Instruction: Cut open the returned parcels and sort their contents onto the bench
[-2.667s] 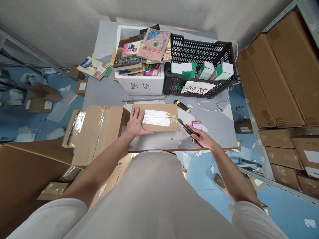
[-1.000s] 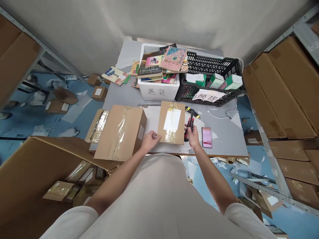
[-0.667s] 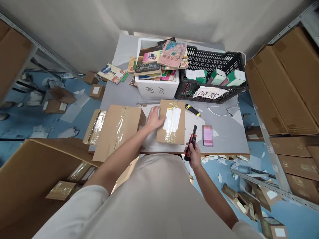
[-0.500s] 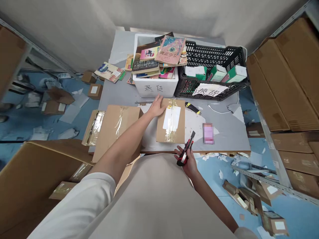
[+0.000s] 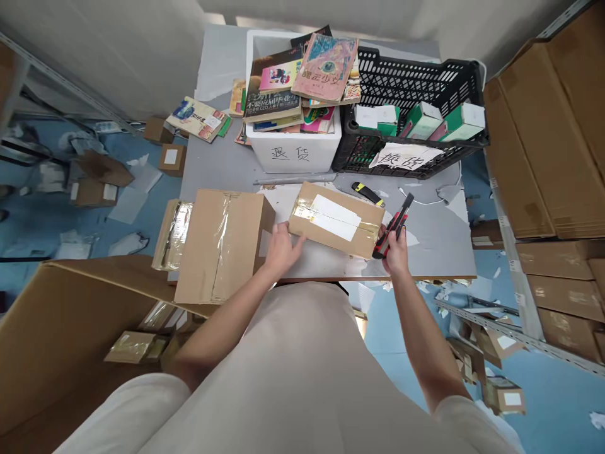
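A small taped cardboard box (image 5: 326,243) with a white label lies slantwise on the table in front of me. At its left end is my left hand (image 5: 282,252), its fingers and thumb closed about the near corner. My right hand (image 5: 396,253) grips a red and black utility knife (image 5: 396,222), its dark tip pointing up and away. The knife's lower end and my right fingers are close against the box's right end. Behind the box lies a yellow and black cutter (image 5: 368,193).
A larger taped carton (image 5: 220,246) stands left on the table (image 5: 212,75). A white bin (image 5: 295,157) heaped with books and a black crate (image 5: 411,72) holding green-and-white boxes stand at the back. Loose books (image 5: 197,118) lie left. A big open carton (image 5: 51,340) is low left.
The small box has turned from upright to nearly sideways. My left hand has moved from its far edge to its left end. My right hand, with the knife, has moved right and away from my body.
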A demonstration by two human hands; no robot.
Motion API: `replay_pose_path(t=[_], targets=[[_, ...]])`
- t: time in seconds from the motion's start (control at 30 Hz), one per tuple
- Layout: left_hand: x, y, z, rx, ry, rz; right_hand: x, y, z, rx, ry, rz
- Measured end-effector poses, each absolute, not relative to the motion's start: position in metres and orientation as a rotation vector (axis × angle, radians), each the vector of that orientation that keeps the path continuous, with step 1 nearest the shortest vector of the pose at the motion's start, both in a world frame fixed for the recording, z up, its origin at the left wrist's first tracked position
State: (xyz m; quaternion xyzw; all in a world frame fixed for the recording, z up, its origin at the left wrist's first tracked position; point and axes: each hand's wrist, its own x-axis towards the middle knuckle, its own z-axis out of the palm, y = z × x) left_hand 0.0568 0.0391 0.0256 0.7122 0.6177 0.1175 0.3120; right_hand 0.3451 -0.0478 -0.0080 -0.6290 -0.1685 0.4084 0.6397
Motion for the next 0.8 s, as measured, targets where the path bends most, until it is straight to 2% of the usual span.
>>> replay_pose_path(t=[0.17,0.37,0.53,0.8], targets=[[0.044,-0.001,0.027,1.779,1.683,0.176,0.367,-0.023,-0.003,-1.462,-0.499,1.096],[0.066,0.017,0.026,2.145,1.605,0.345,0.390,-0.055,0.009,-1.653,-0.671,1.187],[0.105,0.043,0.026,2.418,1.308,0.125,0.410,-0.085,0.017,-1.768,-0.855,1.305],[0.119,0.037,0.020,2.498,1.378,-0.031,0.418,-0.088,0.017,-1.792,-0.864,1.410]])
